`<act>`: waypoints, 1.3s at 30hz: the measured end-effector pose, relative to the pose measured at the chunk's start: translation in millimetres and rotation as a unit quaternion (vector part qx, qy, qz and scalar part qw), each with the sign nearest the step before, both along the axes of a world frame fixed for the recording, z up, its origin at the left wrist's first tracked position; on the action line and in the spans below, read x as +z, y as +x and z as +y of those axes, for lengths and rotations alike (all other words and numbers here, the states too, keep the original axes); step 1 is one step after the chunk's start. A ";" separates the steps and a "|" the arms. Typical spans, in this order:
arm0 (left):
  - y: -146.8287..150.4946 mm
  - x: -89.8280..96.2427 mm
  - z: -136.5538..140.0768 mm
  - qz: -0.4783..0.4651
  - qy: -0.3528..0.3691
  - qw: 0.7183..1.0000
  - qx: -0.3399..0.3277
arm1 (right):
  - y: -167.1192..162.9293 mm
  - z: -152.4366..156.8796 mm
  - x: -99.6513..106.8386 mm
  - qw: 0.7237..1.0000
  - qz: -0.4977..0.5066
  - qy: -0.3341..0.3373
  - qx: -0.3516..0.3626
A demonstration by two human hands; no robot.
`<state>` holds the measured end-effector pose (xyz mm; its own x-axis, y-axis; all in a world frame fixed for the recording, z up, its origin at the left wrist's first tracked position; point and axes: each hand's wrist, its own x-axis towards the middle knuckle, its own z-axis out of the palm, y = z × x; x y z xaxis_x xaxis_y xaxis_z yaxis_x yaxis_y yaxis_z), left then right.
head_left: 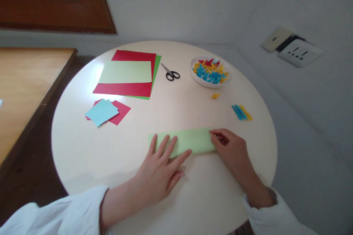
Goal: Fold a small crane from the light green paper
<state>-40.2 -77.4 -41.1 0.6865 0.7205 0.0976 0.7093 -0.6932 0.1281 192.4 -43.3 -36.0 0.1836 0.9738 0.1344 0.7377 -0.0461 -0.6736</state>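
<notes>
A strip of light green paper (190, 140), apparently folded lengthwise, lies near the front of the round white table. Across its left part my left hand (162, 170) rests flat with fingers spread, pressing on the paper. My right hand (230, 147) is closed at the strip's right end, with thumb and forefinger pinching its upper right corner. The remaining fingers of that hand are curled toward the palm. A small yellow folded paper piece (215, 96) lies beyond the strip, and blue and yellow folded strips (242, 112) lie farther right.
Red, green and pale green sheets (124, 88) are stacked at the back left. Nearer are small light blue and red squares (102, 112). Black-handled scissors (171, 73) lie beside a white bowl (193, 77) of colourful folded paper pieces. A wall socket (300, 52) is at right.
</notes>
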 end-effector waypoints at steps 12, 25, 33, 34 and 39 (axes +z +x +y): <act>1.0 -1.2 -0.9 0.002 0.018 1.000 0.007 | 0.2 1.1 -2.9 1.000 0.017 0.005 -0.002; 1.3 -1.2 -0.7 -0.002 0.012 1.000 0.006 | 0.6 2.3 -3.1 1.000 0.012 0.007 -0.003; -0.2 -1.9 -0.7 -0.009 0.017 1.000 0.003 | -0.2 2.2 -2.6 1.000 0.015 0.006 -0.006; -0.2 -2.2 -0.8 -0.010 0.017 1.000 0.004 | -0.2 2.2 -2.8 1.000 0.015 0.006 -0.005; 0.5 -3.3 -0.9 -0.012 0.019 1.000 0.005 | 0.1 2.2 -3.1 1.000 0.016 0.007 -0.002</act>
<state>-39.7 -78.3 -44.4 0.6757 0.7233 0.1420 0.7137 -0.6902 0.1193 192.5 -41.1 -39.1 0.1923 0.9710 0.1421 0.7158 -0.0398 -0.6972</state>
